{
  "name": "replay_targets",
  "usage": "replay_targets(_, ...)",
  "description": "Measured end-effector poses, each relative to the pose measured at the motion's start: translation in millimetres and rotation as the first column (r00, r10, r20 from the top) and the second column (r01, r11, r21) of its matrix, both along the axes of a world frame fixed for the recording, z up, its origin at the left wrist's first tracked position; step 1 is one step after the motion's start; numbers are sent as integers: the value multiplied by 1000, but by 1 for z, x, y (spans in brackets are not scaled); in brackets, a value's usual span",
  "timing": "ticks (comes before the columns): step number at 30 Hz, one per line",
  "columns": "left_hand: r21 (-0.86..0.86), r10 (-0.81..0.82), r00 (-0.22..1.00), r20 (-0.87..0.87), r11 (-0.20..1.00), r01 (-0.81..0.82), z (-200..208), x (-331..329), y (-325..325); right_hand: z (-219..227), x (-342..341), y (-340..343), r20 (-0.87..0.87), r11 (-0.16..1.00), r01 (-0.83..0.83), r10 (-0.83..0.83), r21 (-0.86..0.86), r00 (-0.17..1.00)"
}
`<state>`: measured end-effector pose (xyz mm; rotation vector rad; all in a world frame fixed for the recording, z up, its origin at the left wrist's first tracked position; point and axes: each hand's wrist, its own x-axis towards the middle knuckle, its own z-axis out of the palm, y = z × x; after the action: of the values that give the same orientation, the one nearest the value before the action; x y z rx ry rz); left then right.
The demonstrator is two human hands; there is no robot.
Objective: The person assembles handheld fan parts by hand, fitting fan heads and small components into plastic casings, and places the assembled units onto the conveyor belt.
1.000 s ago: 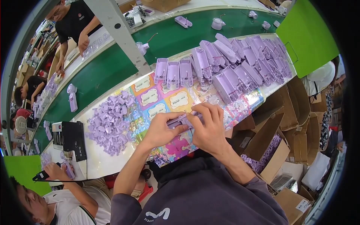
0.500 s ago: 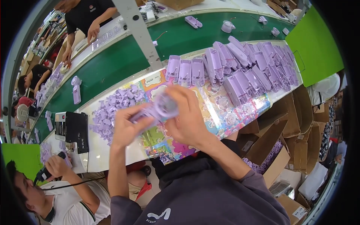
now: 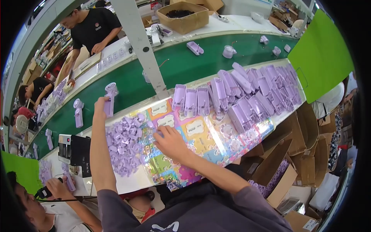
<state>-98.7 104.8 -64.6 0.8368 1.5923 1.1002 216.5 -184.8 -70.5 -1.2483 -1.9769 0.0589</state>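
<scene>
At the green belt's near edge, my left hand (image 3: 100, 106) holds a lavender handheld-fan body (image 3: 110, 101) by its handle, with the round head pointing away from me. The fingers on its far side are partly hidden. My right hand (image 3: 172, 144) is low over the colourful printed sheets (image 3: 195, 127), fingers apart and slightly bent, with nothing visible in them. Between my two arms lies a pile of small lavender plastic pieces (image 3: 125, 145). To the right, several open lavender handle shells (image 3: 191, 101) are lined up and heaped on the sheets.
The green conveyor belt (image 3: 133, 79) carries another lavender fan body (image 3: 78, 113) and other parts. A metal post (image 3: 146, 48) rises in front of it. A black device (image 3: 80, 154) stands left. Cardboard boxes (image 3: 284, 181) are at right. Co-workers sit at left.
My hands have separated. The fan body has gone from between them to the belt at the left, in my left hand. My right hand has let go and moved down over the sheets.
</scene>
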Motion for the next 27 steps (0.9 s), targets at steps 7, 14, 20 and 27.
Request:
replay_targets(7,286,318,421,-850,948,-138,-17,81,23,-12,33,-18,-168,970,55,-97,-236,981)
replay_targets(14,387,12,524,-852,689,613,26,194,24,1,33,-13,-136,979,36,-64,-201,989)
replay_targets(20,52,-199,347,-917,801,597,-30,202,62,5,24,-11,-194,987,-25,-6,-158,981)
replay_targets(27,-8,-351,546,-761,846,533,33,195,-13,-3,32,-10,-423,966,0,-113,-258,899)
